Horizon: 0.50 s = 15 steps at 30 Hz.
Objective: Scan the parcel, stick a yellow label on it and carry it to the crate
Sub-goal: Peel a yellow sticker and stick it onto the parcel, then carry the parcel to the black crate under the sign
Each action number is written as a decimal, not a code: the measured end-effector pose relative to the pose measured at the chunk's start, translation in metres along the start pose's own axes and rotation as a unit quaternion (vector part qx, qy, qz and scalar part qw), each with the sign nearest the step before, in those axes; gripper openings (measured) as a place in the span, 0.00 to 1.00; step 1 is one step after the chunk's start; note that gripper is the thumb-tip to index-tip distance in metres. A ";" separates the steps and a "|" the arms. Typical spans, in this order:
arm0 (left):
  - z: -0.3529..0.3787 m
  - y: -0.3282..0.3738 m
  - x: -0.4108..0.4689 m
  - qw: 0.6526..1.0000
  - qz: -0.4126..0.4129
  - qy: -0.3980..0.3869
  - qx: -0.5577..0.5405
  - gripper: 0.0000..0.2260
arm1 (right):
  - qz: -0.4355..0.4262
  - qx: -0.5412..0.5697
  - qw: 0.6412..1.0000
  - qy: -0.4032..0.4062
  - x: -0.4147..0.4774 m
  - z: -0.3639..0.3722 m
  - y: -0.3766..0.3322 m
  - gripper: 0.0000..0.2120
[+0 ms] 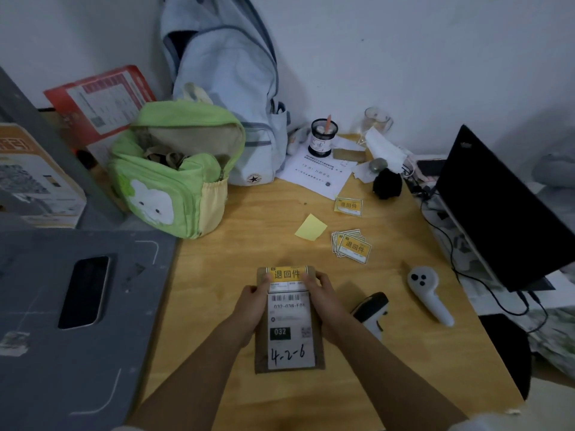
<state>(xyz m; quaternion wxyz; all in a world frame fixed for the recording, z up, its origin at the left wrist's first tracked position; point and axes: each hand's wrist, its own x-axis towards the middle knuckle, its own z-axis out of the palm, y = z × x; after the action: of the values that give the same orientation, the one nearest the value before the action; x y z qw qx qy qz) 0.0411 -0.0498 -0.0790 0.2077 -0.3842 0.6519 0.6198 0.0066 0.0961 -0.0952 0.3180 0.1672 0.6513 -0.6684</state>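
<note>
A: Where was the parcel [289, 320] at this entry?

B: Flat on the wooden desk [236, 244], directly in front of the person, a thin brown envelope with a white shipping label facing up. A yellow label [287, 273] sat across its top edge.

A: Hands?

B: The left hand [252, 303] and the right hand [322, 300] flanked the parcel's upper half. Fingertips of both were pressed down on the two ends of the yellow label, fingers extended flat rather than curled, so pressing, not gripping.

A: Handling estimate?

B: Judged light, thin, somewhat bendy; paper faces smooth, possibly slippery. It should lift best by pinching the long side edges, thumb on top. Contents unknown, so avoid folding.

A: Nearby?

B: Scanner [371, 309] just right of the right wrist; spare labels [351, 246] farther back.
</note>
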 end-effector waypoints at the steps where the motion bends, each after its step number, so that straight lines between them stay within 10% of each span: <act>1: -0.001 0.002 -0.002 1.000 0.008 -0.005 -0.002 0.31 | -0.004 0.008 1.000 0.003 -0.004 0.000 -0.005 0.20; 15: -0.021 0.011 -0.042 0.984 0.038 -0.150 0.083 0.21 | -0.003 0.042 0.994 0.102 -0.078 0.003 -0.010 0.26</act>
<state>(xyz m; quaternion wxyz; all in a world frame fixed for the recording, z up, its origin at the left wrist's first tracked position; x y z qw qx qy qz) 0.0634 -0.0608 -0.0375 0.3110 -0.2431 0.6767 0.6215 0.0590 0.1086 -0.0377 0.2405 0.2456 0.6518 -0.6760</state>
